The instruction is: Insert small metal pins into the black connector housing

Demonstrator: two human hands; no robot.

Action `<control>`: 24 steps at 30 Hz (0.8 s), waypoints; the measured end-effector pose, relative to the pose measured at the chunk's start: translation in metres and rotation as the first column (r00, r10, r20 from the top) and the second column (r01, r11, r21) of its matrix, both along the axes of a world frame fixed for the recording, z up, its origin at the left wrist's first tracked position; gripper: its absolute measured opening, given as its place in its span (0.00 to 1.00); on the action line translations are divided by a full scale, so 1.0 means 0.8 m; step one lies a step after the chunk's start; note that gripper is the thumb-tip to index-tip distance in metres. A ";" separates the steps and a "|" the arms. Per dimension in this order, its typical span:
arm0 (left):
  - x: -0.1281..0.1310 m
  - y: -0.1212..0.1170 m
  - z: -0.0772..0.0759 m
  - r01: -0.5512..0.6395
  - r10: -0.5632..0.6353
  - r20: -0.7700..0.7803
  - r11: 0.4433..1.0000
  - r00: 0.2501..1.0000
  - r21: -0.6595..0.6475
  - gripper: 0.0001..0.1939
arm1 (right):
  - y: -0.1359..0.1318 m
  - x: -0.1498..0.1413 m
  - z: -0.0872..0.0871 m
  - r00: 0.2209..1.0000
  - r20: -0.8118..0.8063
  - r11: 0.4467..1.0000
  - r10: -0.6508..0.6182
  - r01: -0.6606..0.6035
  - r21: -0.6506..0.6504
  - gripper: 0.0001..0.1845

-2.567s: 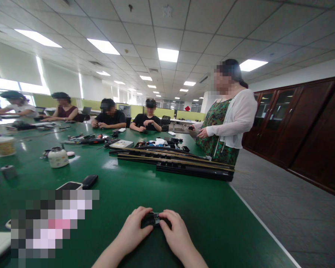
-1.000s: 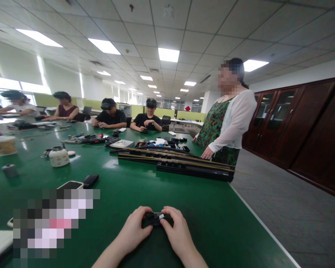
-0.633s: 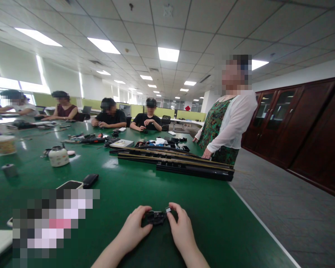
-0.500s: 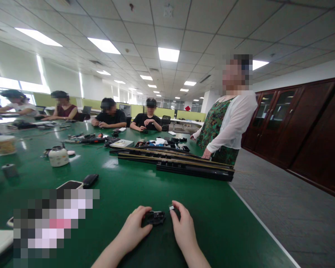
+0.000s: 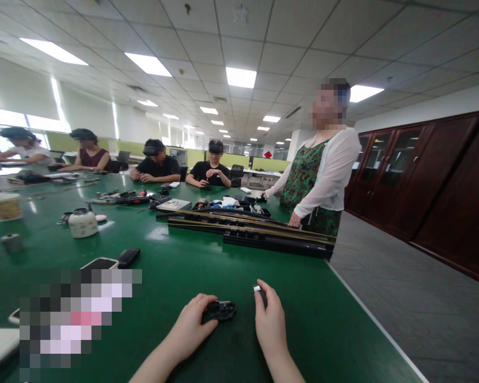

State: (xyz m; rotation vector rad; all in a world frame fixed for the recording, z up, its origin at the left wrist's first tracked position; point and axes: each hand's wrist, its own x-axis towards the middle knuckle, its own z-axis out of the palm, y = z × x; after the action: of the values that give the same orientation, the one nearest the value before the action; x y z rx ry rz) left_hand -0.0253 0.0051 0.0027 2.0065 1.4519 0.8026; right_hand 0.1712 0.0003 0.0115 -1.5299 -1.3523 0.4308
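Observation:
My left hand grips the left end of a small black plastic part between thumb and fingers, low over the green table. Some grey or silvery detail shows along the part's top, too small to make out. To the right, apart from that part, my right hand pinches a tiny white and dark piece between thumb and forefinger. What kind of piece it is I cannot tell.
Long black rails with thin brass-coloured rods lie across the table ahead. A jar, a dark flat case and a phone are at left. A standing person touches the rails; several people sit farther back.
My right hand has moved right and slightly away with the tiny piece, widening the gap to the black part. My left hand stays put. The standing person has shifted left, reaching over the table.

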 end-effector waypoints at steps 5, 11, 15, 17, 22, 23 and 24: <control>-0.001 -0.001 0.000 -0.002 0.002 0.000 1.000 1.000 -0.028 0.21 | -0.001 0.002 0.002 1.000 0.001 0.999 -0.011 0.010 0.033 0.21; 0.000 0.000 0.002 -0.021 0.020 -0.014 0.998 1.000 -0.058 0.24 | 0.000 0.001 -0.001 1.000 0.009 0.999 -0.006 0.005 0.037 0.19; 0.000 0.000 0.004 -0.024 0.023 -0.021 0.998 1.000 -0.060 0.24 | 0.001 -0.001 -0.005 0.999 0.031 1.000 0.019 -0.019 0.011 0.19; 0.000 0.000 0.004 -0.021 0.020 -0.019 0.998 1.000 -0.060 0.23 | 0.000 -0.003 -0.005 0.996 0.068 0.999 0.051 -0.051 -0.008 0.18; -0.001 0.000 0.001 -0.014 0.014 0.000 0.999 1.000 -0.049 0.23 | -0.005 -0.011 -0.002 0.976 0.145 0.984 0.165 -0.153 -0.090 0.15; -0.001 0.001 0.000 -0.011 0.011 0.004 0.999 1.000 -0.044 0.22 | -0.006 -0.013 -0.001 0.971 0.148 0.980 0.187 -0.173 -0.103 0.15; -0.001 0.001 -0.002 -0.008 0.008 0.009 0.999 1.000 -0.038 0.22 | -0.007 -0.016 -0.001 0.967 0.150 0.975 0.208 -0.193 -0.113 0.15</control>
State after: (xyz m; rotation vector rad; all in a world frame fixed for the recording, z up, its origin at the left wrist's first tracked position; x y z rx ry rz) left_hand -0.0264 0.0060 0.0013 1.9675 1.4606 0.7805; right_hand 0.1587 -0.0055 0.0110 -1.5393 -1.6425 0.5144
